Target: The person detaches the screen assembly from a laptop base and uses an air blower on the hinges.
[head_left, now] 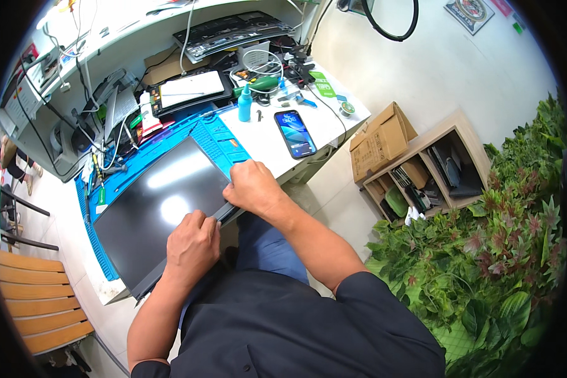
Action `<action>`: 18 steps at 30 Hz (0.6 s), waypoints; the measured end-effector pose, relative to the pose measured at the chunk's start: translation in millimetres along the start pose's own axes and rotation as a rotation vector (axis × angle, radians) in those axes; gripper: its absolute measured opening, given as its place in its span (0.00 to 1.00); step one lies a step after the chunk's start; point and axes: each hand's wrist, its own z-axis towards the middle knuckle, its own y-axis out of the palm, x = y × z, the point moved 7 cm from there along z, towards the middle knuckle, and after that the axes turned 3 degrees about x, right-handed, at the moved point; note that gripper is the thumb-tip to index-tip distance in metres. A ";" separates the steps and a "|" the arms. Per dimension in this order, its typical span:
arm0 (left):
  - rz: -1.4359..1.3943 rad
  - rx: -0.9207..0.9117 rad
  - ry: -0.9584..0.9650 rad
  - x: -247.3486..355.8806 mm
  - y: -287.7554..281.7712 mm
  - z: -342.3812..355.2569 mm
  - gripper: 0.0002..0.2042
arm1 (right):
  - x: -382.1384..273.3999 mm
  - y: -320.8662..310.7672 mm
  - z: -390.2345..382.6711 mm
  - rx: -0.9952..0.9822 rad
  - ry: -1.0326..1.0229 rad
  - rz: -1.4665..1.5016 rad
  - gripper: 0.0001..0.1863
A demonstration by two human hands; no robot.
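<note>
In the head view, uneven pulling or levering by the 2 hands could crack or flex the dark screen [150, 220], and a slip at its edge could shift it on the blue mat [98, 249]. The screen lies between 8 and 9 o'clock from the right hand [255, 187], whose fingers are curled closed on its right edge, and between 10 and 11 o'clock from the left hand [194, 246], half-curled at the near edge, its hold hidden.
</note>
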 end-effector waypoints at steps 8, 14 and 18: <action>0.013 -0.048 0.012 0.3 1.7 2.5 0.05 | 1.9 -7.1 1.9 -0.065 0.045 0.088 0.10; 0.009 -0.050 0.019 1.8 1.6 5.5 0.05 | 19.4 0.3 7.8 -0.084 0.056 0.170 0.11; 0.029 -0.041 0.019 0.4 -0.7 3.7 0.06 | 29.3 16.3 19.7 -0.138 0.049 0.161 0.10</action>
